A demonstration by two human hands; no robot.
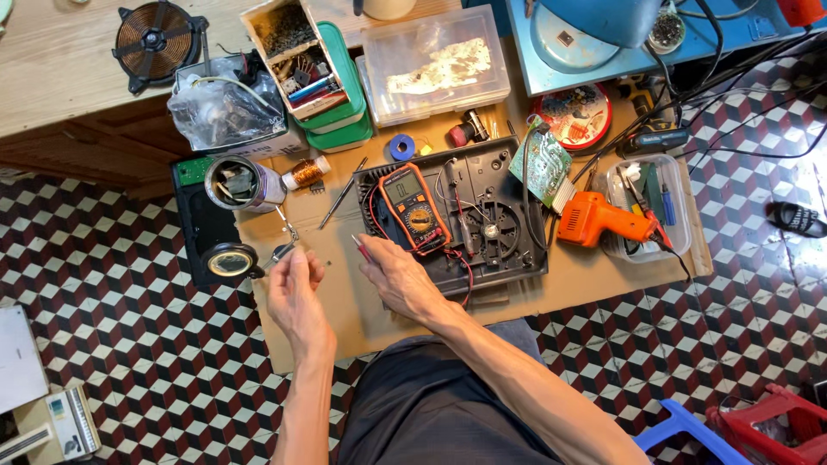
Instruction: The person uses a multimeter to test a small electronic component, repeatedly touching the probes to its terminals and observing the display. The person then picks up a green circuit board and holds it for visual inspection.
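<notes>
My left hand (295, 284) is raised over the brown board (345, 310), fingers pinched on a small dark part next to a round magnifier (231, 259). My right hand (394, 274) holds a red meter probe (361, 248), its tip pointing up-left. An orange-and-black multimeter (415, 207) lies on the opened black appliance housing (508, 258), with red and black leads looping around it. A green circuit board (540, 165) leans at the housing's upper right.
An orange glue gun (599, 219) rests beside a clear tub of tools (680, 202). Clear and green parts boxes (435, 65), a copper coil (158, 39), a cup of tools (237, 183) and blue tape (401, 146) crowd the back. Cables run at the upper right.
</notes>
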